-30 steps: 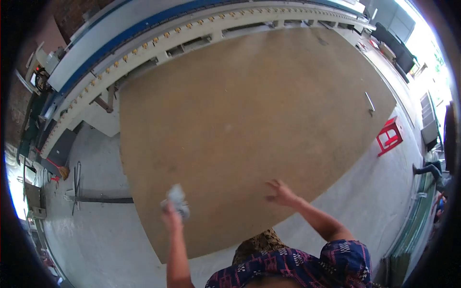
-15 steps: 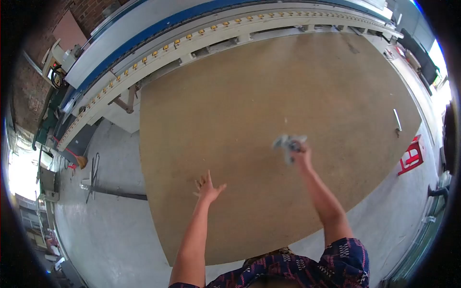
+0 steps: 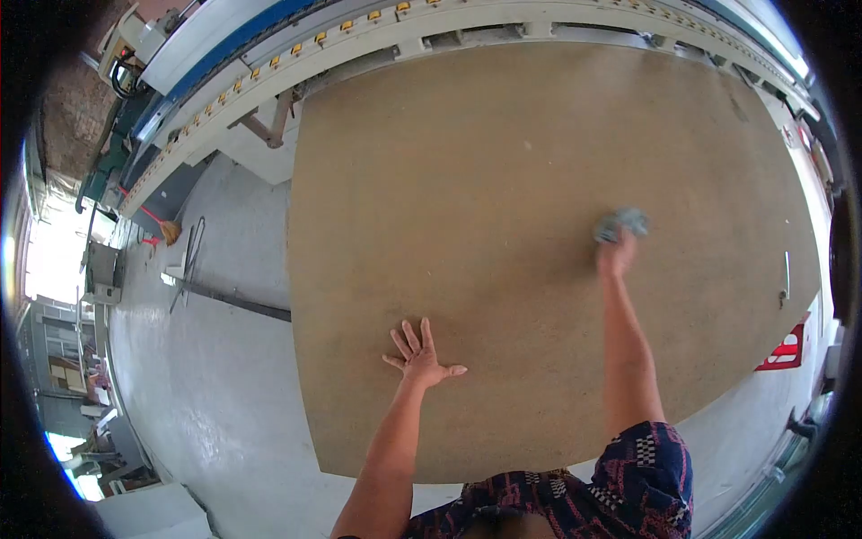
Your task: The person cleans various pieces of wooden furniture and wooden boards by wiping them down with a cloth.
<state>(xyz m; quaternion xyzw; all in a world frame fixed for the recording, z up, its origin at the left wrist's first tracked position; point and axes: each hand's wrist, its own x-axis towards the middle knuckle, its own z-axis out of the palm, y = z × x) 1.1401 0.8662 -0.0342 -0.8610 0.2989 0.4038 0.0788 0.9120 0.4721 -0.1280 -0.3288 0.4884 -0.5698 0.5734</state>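
Note:
A large brown board lies flat in front of me. My left hand rests on its near part, palm down with the fingers spread, holding nothing. Out to the right, my right hand grips a crumpled grey-blue cloth against the board's surface. The cloth bunches beyond my fingers, and both hand and cloth are slightly blurred. My fingertips are partly hidden by the cloth.
Along the far edge runs a long machine bed with yellow-marked fittings. A thin metal tool lies on the board's right side. Beside that edge stands a red stool. A broom and a dark metal bar are at left.
My right hand has swept the cloth across the board, and the cloth now looks more bunched. My left hand has come down flat onto the board. The view has shifted.

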